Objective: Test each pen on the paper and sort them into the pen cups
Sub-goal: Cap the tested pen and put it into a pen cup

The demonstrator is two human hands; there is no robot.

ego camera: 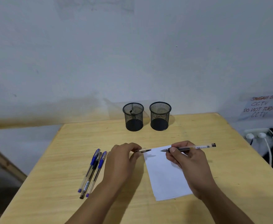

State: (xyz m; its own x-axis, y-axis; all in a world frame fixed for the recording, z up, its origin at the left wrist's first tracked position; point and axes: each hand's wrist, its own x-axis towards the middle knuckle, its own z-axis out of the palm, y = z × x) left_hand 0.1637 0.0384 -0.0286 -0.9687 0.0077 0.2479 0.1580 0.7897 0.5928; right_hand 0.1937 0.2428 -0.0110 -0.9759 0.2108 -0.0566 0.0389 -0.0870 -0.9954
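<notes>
Nearest on the wooden desk, a white sheet of paper lies flat, right of centre, its near corner pointing toward the person. To its left, three pens lie side by side and touching, two with blue caps and a darker one between them, all slanting away to the right.

The right hand sits over the far right part of the paper, thumb and fingers pinching an uncapped black gel pen. The pen lies almost level, its tip pointing left just above the paper's far edge, its black end sticking out to the right.

The left hand rests between the three pens and the paper, its fingers curled and pinching a small dark pen cap at the paper's far left corner. The cap points right, toward the pen tip, a gap between them.

Farther back stand two black mesh pen cups, upright and near each other. The left cup has a pen leaning inside; the right cup shows nothing through its mesh.

Beyond, on the right wall, a handwritten CCTV notice hangs above a power strip with white plugs.
</notes>
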